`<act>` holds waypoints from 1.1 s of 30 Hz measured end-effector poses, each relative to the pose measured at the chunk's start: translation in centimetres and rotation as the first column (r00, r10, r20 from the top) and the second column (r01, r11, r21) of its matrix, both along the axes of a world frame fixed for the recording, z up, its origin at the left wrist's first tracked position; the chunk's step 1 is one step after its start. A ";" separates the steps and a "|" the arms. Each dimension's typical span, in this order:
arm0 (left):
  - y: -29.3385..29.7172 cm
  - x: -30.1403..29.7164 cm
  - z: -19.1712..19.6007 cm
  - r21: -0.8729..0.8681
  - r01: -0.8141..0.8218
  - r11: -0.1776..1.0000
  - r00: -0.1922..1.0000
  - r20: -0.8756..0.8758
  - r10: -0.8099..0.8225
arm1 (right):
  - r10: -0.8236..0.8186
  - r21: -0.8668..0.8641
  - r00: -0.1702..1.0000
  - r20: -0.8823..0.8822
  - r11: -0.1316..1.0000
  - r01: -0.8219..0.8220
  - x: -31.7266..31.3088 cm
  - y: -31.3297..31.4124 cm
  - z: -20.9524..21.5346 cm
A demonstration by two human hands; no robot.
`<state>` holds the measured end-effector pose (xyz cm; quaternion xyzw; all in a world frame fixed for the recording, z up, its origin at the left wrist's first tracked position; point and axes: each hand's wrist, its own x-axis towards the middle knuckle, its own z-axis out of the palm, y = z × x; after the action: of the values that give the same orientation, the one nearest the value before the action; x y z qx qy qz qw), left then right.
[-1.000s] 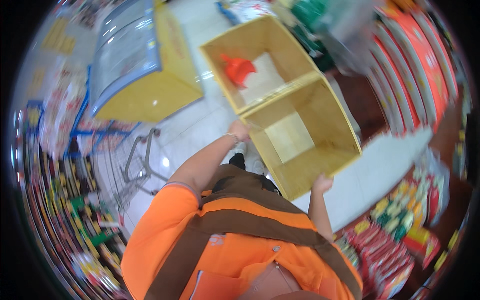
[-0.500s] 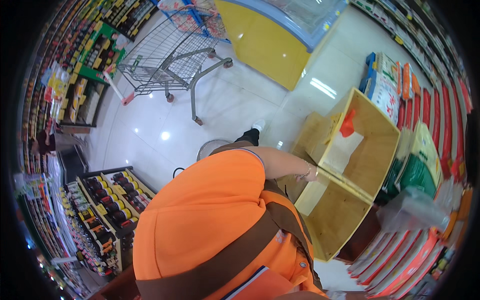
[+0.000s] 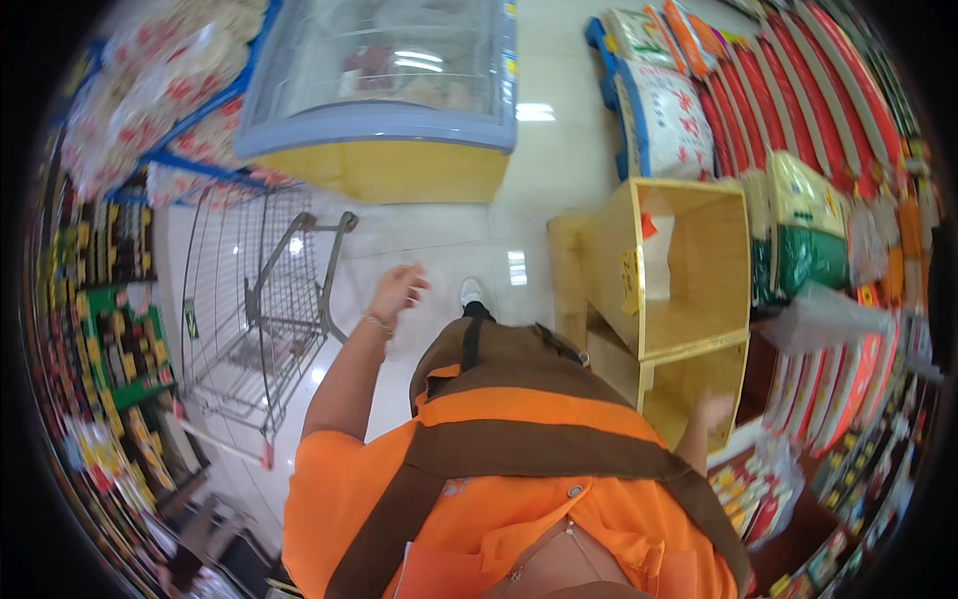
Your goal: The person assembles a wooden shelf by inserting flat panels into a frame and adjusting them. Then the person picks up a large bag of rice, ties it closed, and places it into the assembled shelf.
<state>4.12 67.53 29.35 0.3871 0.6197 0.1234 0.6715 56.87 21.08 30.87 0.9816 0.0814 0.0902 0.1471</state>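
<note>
My left hand (image 3: 401,290), with a bracelet at the wrist, hangs in the air over the pale floor. Its fingers are loosely bent and somewhat apart, and nothing shows in them. To the left of it stands a wire shopping cart (image 3: 254,309). My right hand (image 3: 711,411) is smeared by motion in front of the lower wooden bin (image 3: 689,374); whether it touches the bin I cannot tell. Above that one lies an open upper wooden bin (image 3: 699,270), with a white sheet (image 3: 659,265) and a red piece (image 3: 649,226) inside.
A chest freezer (image 3: 379,125) with a yellow base stands ahead. Red and white sacks (image 3: 768,100) are stacked at the far right, beside green packs (image 3: 808,255). Shelves of goods (image 3: 120,329) line the left. A cardboard box (image 3: 569,270) adjoins the bins.
My left hand has left the wooden bins and swung left over the floor. My body has turned and straightened, and my right hand has come into view by the bins.
</note>
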 end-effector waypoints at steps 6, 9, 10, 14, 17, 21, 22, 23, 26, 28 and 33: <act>7.6 3.5 3.5 0.128 -0.343 0.930 0.921 0.243 0.306 | 0.215 0.318 0.948 -0.233 0.938 -0.135 -4.7 14.9 1.0; 8.9 9.8 3.7 0.116 -0.266 0.957 0.926 0.308 0.220 | 0.234 0.247 0.920 -0.315 0.956 -0.158 -6.8 18.0 -1.2; 9.2 11.9 3.7 0.099 -0.208 0.973 0.938 0.301 0.169 | 0.242 0.300 0.905 -0.349 0.944 -0.137 -7.1 18.6 -2.3; 10.0 19.9 4.0 0.071 0.052 0.996 0.955 0.287 -0.070 | 0.052 0.283 0.868 -0.493 0.954 0.104 -7.9 20.4 -6.2; 12.4 25.4 4.7 0.072 0.181 0.981 0.954 0.231 -0.193 | 0.024 0.264 0.873 -0.488 0.957 0.121 -7.6 21.5 -6.9; 15.3 31.9 5.7 0.017 0.367 0.930 0.922 0.124 -0.366 | 0.022 0.306 0.891 -0.454 0.943 0.133 -7.6 22.0 -5.9; 16.1 33.9 5.6 0.000 0.418 0.909 0.906 0.070 -0.417 | 0.018 0.317 0.895 -0.445 0.938 0.139 -7.7 22.1 -5.6; 16.7 36.0 5.4 0.013 0.458 0.889 0.888 0.043 -0.459 | 0.006 0.324 0.884 -0.467 0.932 0.165 -7.6 22.1 -5.4; 17.6 42.5 4.3 0.052 0.623 0.781 0.781 0.030 -0.624 | 0.000 0.372 0.902 -0.432 0.911 0.178 -7.5 22.0 -5.2; 17.4 46.9 3.5 0.082 0.764 0.639 0.643 -0.024 -0.766 | -0.006 0.444 0.912 -0.410 0.872 0.206 -7.4 21.9 -5.0; 15.0 58.4 -0.3 0.268 0.957 0.114 0.188 -0.268 -0.945 | -0.237 0.513 0.887 -0.397 0.744 0.428 -7.1 24.0 -5.3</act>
<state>62.49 82.52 29.09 0.8149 0.2023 -0.2224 0.4956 49.78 45.04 25.61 0.9780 -0.1073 -0.0705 -0.1642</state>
